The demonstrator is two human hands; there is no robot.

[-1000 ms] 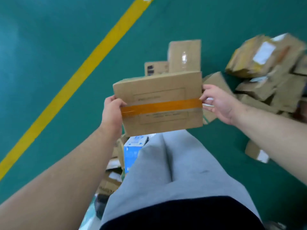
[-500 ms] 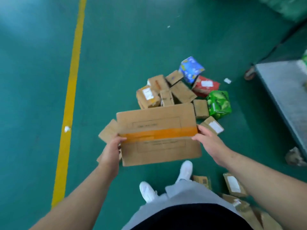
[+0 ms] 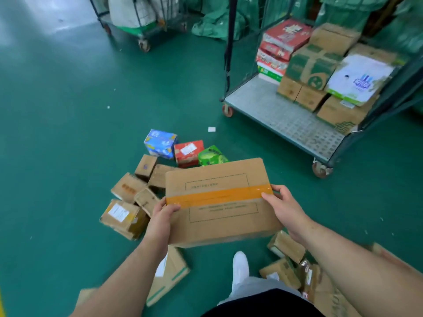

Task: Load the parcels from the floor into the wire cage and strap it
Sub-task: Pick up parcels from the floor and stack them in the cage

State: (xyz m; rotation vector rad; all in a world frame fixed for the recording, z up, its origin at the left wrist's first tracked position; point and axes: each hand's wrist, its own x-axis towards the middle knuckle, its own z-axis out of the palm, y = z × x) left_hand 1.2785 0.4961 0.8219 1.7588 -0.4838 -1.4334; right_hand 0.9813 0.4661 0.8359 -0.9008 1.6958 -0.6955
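I hold a flat brown cardboard box with an orange tape band (image 3: 219, 202) in front of me at waist height. My left hand (image 3: 161, 219) grips its left edge and my right hand (image 3: 285, 208) grips its right edge. The wire cage (image 3: 283, 120) stands ahead to the right on castors, its front open and its metal floor partly bare. Stacked parcels (image 3: 320, 69) fill its back right part. More parcels lie on the green floor: a brown cluster (image 3: 135, 193), a blue box (image 3: 160, 144), a red box (image 3: 188, 152) and a green pack (image 3: 211, 156).
Further brown parcels (image 3: 286, 259) lie by my white shoe (image 3: 240, 268) at the lower right, and one with green print (image 3: 169, 275) sits under my left arm. A second wheeled cage (image 3: 139, 24) and green sacks (image 3: 217, 21) stand at the back.
My view has swung up and to the right, bringing the wire cage into sight. The box stays held in both hands and now sits nearer the cage.
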